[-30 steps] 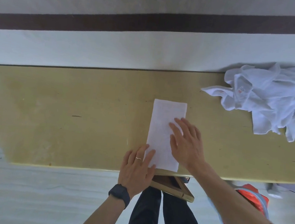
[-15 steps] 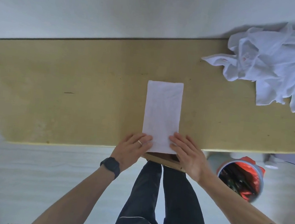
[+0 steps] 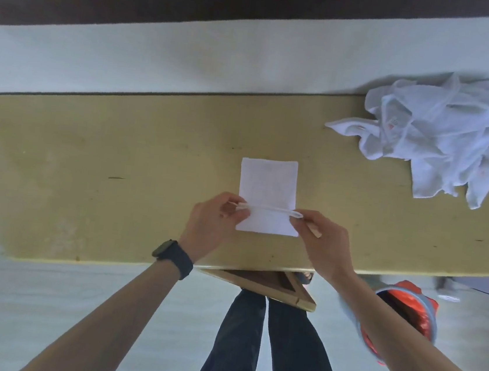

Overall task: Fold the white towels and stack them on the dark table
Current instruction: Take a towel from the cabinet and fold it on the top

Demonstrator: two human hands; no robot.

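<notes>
Pinching white towel point(image 3: 267, 185) corners: left hand point(image 3: 211, 227), right hand point(image 3: 322, 243), fingers clamped; towel pile point(image 3: 443, 141) tag point(image 3: 392, 124) red, unreadable.

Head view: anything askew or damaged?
Fold looks square; left hand and right hand pinch the white folded towel by its near end. Odd: crumpled white towel heap far right; yellowish wooden table looks chipped at its right edge.

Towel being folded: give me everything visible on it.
The folded towel is white, soft-looking cloth, already a narrow multi-layer rectangle. Its far part lies flat on the yellowish tabletop, mid-table in front of the person. Its near end is lifted, showing stacked layers along the raised edge. The left hand and right hand pinch that edge's two corners. Nothing else touches it.
</notes>
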